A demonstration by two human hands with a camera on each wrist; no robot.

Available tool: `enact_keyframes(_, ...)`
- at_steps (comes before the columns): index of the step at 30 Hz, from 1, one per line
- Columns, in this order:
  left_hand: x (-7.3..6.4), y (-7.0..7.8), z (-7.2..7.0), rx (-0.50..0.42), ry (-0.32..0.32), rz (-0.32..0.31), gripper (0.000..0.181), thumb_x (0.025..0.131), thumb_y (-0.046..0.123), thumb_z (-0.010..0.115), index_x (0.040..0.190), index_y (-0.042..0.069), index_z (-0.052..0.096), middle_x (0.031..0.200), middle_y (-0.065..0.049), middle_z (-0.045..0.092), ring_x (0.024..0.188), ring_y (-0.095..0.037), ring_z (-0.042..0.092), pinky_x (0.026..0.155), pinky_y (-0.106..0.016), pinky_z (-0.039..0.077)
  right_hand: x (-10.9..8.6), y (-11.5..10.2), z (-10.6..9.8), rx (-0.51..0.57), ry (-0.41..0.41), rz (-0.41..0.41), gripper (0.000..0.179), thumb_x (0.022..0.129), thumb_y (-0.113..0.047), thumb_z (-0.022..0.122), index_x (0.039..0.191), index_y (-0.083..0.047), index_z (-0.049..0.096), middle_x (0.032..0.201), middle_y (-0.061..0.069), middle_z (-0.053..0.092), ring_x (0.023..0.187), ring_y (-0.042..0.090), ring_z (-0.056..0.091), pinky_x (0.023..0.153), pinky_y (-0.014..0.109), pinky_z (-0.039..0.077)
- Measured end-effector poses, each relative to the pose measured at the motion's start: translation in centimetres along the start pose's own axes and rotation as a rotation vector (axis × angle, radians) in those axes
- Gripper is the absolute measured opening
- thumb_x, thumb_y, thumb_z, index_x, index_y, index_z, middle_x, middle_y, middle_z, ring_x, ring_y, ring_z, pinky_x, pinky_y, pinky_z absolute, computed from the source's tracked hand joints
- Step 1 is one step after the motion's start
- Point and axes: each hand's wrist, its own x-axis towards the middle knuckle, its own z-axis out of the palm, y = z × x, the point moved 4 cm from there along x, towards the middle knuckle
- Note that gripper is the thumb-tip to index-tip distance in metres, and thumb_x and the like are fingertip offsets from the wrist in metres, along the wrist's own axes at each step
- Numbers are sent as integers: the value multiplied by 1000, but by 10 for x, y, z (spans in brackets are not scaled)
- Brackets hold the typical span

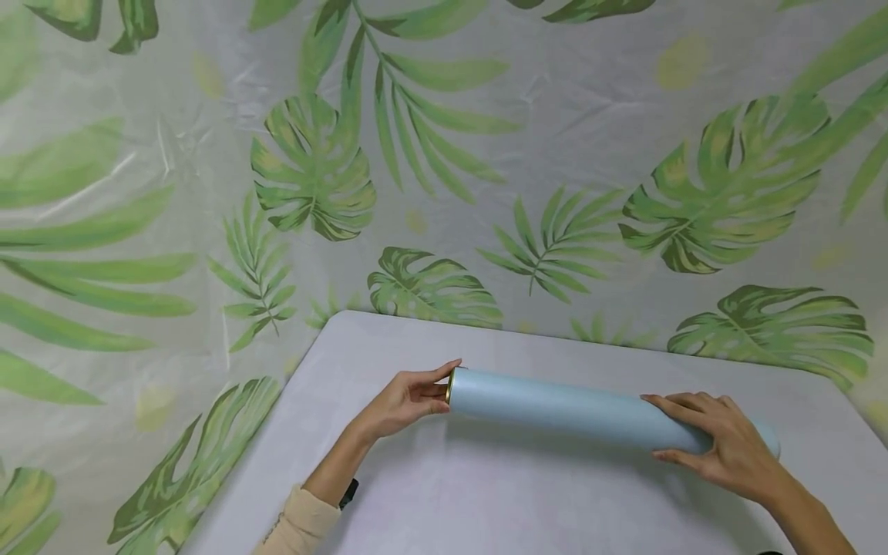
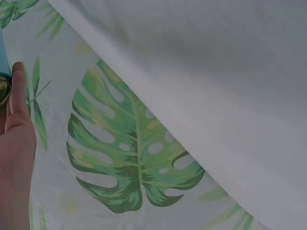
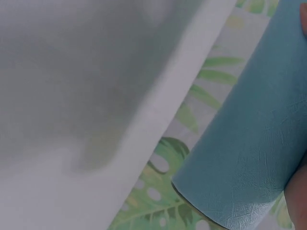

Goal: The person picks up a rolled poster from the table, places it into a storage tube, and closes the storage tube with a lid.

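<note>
A long light blue tube (image 1: pixel 555 402) with a gold rim (image 1: pixel 451 385) at its left end is held raised over the white table, tilted down toward the right. My left hand (image 1: pixel 405 397) holds that gold-rimmed end, index finger above and thumb below. In the left wrist view, the gold end (image 2: pixel 4 90) shows beside the fingers at the left edge. My right hand (image 1: pixel 721 439) grips the tube near its other end from above, thumb on the near side. The right wrist view shows the lightly creased blue surface (image 3: pixel 244 124) and a dark line along its lower end.
Beneath both hands lies the white tabletop (image 1: pixel 499 493), with rounded far corners. A leaf-patterned sheet (image 1: pixel 569 154) rises behind the table and extends down its left side. A dark band (image 1: pixel 349 493) sits on the left wrist by a beige sleeve (image 1: pixel 298 520).
</note>
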Motion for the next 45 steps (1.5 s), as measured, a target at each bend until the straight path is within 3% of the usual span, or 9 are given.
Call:
enact_keyframes(7,-1,2,0,105,-9,0,66,98,7,69,156,-4,37,165,-18,36,134,-44,58,98,-25,58,-4,0,5,16,-23,12,90,50,-27,102,134,-22,71,113,-6,72,104,-9,54,79,24,31)
enact_keyframes(12,1,-1,-2,140,-23,-12,67,100,12,68,158,1,36,165,-17,37,137,-40,57,102,-29,57,-2,2,9,19,-32,19,90,51,-28,102,135,-23,71,113,-4,72,104,-8,54,79,25,30)
enact_keyframes(18,3,-3,-19,377,-10,-76,70,99,20,71,161,16,38,159,-10,50,134,-29,62,110,-41,52,13,5,19,-32,-35,-6,90,54,-33,100,138,-26,69,115,1,74,101,13,63,80,31,35)
enact_keyframes(23,13,-5,-36,501,9,-119,70,96,19,75,158,12,44,151,-11,58,129,-29,64,111,-48,50,28,11,35,-14,-50,-3,87,59,-34,98,140,-26,67,117,8,74,100,30,67,80,39,39)
enact_keyframes(30,31,-23,-44,492,-10,-173,70,98,18,72,159,7,39,156,-17,52,134,-35,60,112,-51,49,29,21,55,-6,-63,22,82,63,-30,96,140,-21,67,118,14,74,100,35,69,80,43,41)
enact_keyframes(40,39,-39,-49,545,-9,-209,71,97,14,73,157,-2,39,152,-21,55,132,-37,61,111,-51,50,37,29,74,19,-124,56,81,65,-30,95,141,-20,66,119,15,72,103,38,68,81,45,41)
enact_keyframes(45,37,-44,-49,541,-17,-248,72,98,14,72,158,-2,37,153,-21,53,133,-37,60,110,-50,51,37,30,78,4,-165,82,81,67,-33,95,141,-19,65,120,16,72,105,39,68,82,47,42)
